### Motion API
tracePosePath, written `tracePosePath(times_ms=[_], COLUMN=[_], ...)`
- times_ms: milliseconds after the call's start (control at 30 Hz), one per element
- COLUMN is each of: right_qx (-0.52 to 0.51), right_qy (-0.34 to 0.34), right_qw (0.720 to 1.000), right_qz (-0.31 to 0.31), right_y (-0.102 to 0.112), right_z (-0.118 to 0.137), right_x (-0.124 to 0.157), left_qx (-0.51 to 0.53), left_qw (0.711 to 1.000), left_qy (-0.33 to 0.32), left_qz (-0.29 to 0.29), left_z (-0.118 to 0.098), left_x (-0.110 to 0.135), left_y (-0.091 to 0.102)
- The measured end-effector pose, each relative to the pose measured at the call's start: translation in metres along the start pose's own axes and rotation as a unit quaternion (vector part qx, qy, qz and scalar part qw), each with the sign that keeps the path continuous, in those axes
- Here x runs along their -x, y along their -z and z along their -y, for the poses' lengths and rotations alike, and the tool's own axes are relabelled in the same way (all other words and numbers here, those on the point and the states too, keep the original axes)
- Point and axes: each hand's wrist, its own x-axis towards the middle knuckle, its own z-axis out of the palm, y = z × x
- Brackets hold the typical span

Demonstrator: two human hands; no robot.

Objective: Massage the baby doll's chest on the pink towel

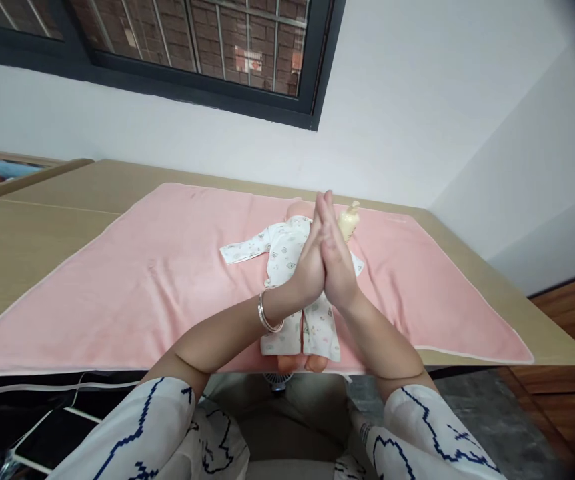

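My left hand [310, 270] and my right hand [338, 267] are pressed palm to palm, fingers stretched out flat and pointing away from me. Nothing shows between them. Below them a baby doll lies on its back, dressed in a white printed top [282, 257] and matching trousers [323, 330]. Its orange-brown feet [316, 363] stick out at the near edge. One sleeve [245, 251] spreads to the left; my hands hide much of the chest and the other arm. Just beyond my right hand stands a cream pump bottle [348, 221], its lower part partly covered.
A pink blanket [117, 287] covers much of the wooden table [42, 230]. A wooden-edged tray or crib [32, 180] is at the far left. Behind are a white wall and a barred window [192, 40]. A white cable [52, 387] runs below the table's left edge.
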Motion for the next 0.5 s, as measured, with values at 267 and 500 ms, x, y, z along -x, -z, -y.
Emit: tracePosePath(times_ms=[267,500], right_qx=[-0.014,0.083], right_qy=[-0.078,-0.008], right_qw=[0.996,0.996], right_qz=[-0.043,0.036], right_y=[0.011,-0.013], right_z=[-0.022,-0.001], right_x=[-0.012,0.004], left_qx=[0.140,0.084], left_qw=[0.983,0.994], left_qy=[0.114,0.016], left_qz=[-0.025,-0.063], left_z=[0.005,-0.011], left_x=[0.002,-0.018], left_y=[-0.007,0.013])
